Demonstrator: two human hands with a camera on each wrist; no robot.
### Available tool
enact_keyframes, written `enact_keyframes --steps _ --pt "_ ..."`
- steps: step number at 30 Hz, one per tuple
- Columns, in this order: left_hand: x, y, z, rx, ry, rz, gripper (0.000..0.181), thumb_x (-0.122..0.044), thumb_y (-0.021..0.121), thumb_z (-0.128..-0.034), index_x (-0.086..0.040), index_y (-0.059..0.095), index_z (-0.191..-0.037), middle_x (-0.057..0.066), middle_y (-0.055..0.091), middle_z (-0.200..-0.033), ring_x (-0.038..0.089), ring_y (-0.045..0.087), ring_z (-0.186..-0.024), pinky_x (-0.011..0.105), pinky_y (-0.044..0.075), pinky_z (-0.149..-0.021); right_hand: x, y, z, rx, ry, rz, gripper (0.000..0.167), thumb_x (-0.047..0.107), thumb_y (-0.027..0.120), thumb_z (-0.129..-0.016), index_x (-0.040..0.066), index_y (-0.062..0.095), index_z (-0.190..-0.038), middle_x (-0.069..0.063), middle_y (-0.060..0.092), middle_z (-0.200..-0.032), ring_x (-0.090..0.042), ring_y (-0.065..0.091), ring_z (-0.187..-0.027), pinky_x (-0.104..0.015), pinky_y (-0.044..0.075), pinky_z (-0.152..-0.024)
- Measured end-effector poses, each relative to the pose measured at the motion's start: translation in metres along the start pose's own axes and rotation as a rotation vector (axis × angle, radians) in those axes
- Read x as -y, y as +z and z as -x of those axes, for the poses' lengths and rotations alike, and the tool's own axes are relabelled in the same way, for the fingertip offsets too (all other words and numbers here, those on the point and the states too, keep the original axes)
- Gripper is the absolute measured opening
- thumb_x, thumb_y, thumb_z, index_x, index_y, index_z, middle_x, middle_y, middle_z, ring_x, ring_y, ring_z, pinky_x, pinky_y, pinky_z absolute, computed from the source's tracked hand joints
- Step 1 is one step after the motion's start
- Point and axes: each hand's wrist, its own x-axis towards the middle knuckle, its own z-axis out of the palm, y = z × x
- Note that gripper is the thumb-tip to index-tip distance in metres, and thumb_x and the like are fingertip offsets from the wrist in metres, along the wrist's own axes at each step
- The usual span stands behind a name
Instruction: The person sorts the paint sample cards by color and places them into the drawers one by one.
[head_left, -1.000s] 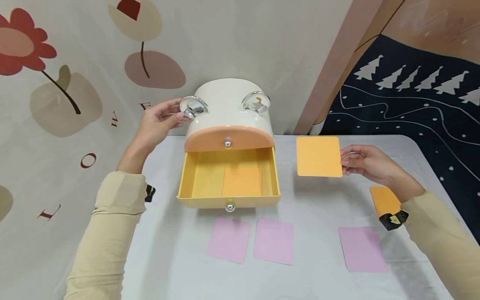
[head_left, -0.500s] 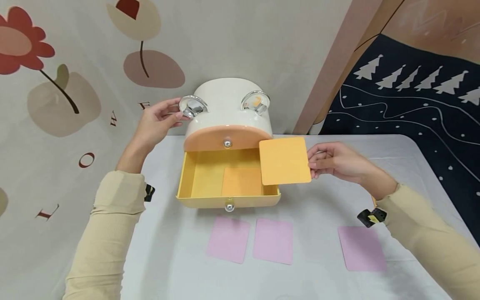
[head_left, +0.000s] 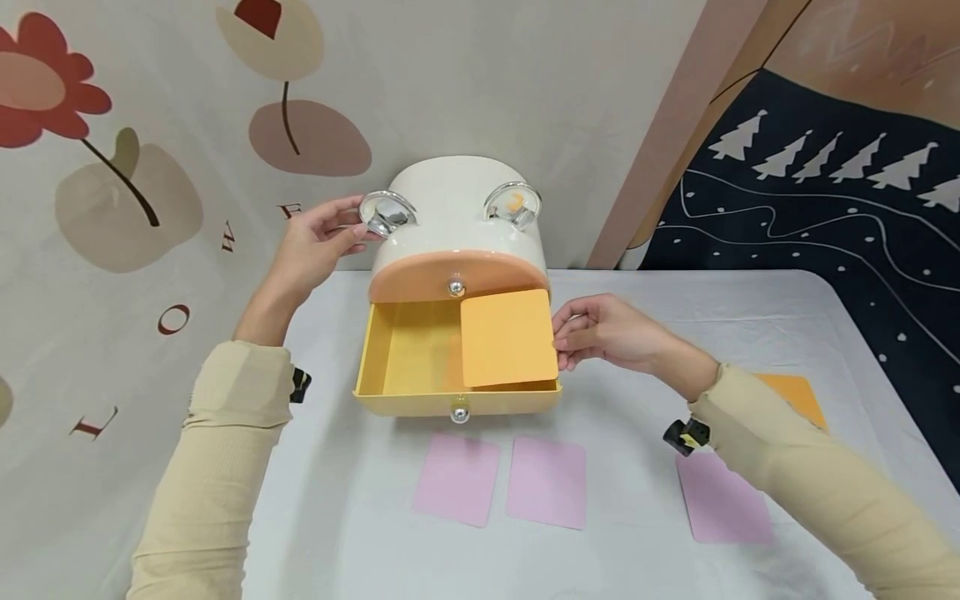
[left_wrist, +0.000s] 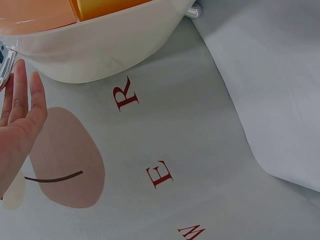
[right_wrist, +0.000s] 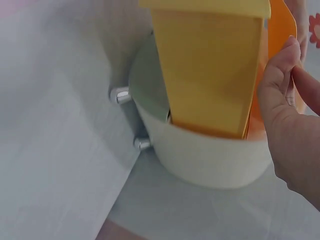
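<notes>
My right hand [head_left: 611, 333] pinches an orange square card [head_left: 507, 337] by its right edge. The card is over the right part of the pulled-out yellow drawer [head_left: 415, 350], slightly tilted. Beneath it another orange card [head_left: 454, 367] lies in the drawer, mostly covered. The drawer belongs to a cream, round-topped cabinet [head_left: 465, 179] with a peach upper drawer [head_left: 420, 279], which is closed. My left hand [head_left: 303, 250] holds the cabinet's left silver ear [head_left: 387, 213] between thumb and fingers; in the left wrist view its other fingers [left_wrist: 20, 92] extend beside the ear.
Two pink cards, a left one [head_left: 457, 480] and a right one [head_left: 546, 483], lie in front of the drawer. Another pink card [head_left: 723, 500] and an orange card [head_left: 795, 396] lie at the right, partly under my right forearm. A printed cloth [head_left: 465, 75] hangs behind the white table [head_left: 622, 550].
My right hand has carried the orange card leftward, from beside the cabinet to over the open drawer. It now covers most of the card inside. My left hand has stayed at the ear.
</notes>
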Motion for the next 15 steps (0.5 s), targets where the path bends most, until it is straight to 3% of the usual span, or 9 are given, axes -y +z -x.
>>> enact_keyframes --steps 6,15 --pt "-0.0001 0.0007 0.0001 0.004 0.002 -0.003 0.043 -0.007 0.056 -0.0905 -0.003 0.046 -0.132 0.010 0.057 -0.112 0.010 0.063 -0.089 0.021 0.052 -0.080 -0.0012 0.0096 -0.0076 0.024 0.005 0.031 0.019 -0.008 0.053 -0.087 -0.012 0.047 -0.105 -0.012 0.064 -0.082 -0.020 0.063 -0.066 -0.031 0.056 -0.067" --pt "-0.0007 -0.0001 0.0012 -0.005 -0.002 -0.034 0.044 -0.008 0.056 -0.0905 -0.003 0.045 -0.133 0.011 0.056 -0.114 0.010 0.062 -0.090 0.018 0.051 -0.078 -0.0041 0.0031 -0.0053 0.020 -0.008 0.112 0.026 -0.007 0.053 -0.088 -0.017 0.047 -0.110 -0.017 0.065 -0.088 -0.021 0.062 -0.069 -0.035 0.056 -0.070"
